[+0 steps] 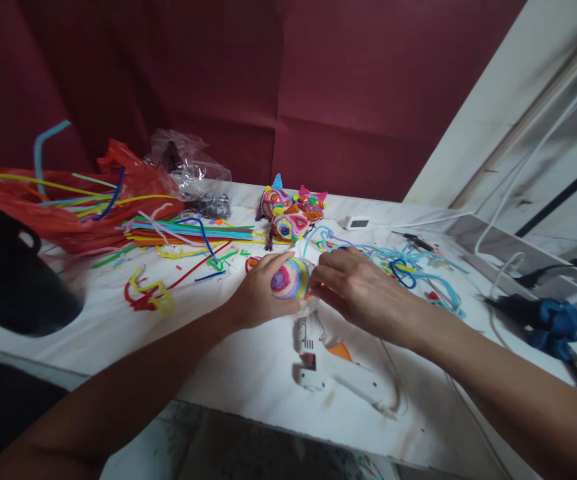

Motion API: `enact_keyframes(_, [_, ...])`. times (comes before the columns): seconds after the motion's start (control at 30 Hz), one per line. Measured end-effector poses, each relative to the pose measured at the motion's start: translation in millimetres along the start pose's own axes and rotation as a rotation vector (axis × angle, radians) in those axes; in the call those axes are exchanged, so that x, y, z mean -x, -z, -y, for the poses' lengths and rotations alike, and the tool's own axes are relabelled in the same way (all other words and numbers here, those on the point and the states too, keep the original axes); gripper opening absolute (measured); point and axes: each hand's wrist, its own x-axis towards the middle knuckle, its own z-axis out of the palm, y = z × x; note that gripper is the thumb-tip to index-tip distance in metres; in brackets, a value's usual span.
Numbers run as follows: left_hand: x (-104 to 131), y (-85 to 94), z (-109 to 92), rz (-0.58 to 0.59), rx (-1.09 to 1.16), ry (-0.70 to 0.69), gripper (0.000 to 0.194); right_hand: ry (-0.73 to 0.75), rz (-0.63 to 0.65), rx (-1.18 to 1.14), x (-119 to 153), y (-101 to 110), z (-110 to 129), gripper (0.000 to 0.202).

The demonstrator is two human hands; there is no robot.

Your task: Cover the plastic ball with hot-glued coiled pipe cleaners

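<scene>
A ball wound with rings of purple, pink, blue and yellow fuzzy strands [291, 278] sits in my left hand [263, 290], whose fingers and thumb curve round it. My right hand [348, 280] is at the ball's right side with bent fingers pinched together; what lies between the fingertips is hidden. A light blue pipe cleaner [313, 235] loops up just behind the ball and the right hand. Below the hands a white glue gun [318, 363] with an orange trigger lies on its side, its front end near the ball.
Several decorated colourful balls [291, 223] stand at the back. Pipe cleaners [193, 230] lie in a bundle at left by a red plastic bag [138, 180]; loose blue ones [418, 263] lie at right. A black object [13, 280] stands front left. A small white display [357, 223] sits behind.
</scene>
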Motion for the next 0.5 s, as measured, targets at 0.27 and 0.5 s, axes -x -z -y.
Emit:
enact_keyframes(0.27, [1.0, -0.9, -1.7, -0.024, 0.017, -0.021, 0.09, -0.043, -0.005, -0.062, -3.4, -2.0, 0.9, 0.019])
enact_keyframes(0.5, [1.4, 2.6, -1.9, -0.034, 0.029, -0.016, 0.087, -0.066, -0.089, -0.166, -4.6, -5.2, -0.5, 0.018])
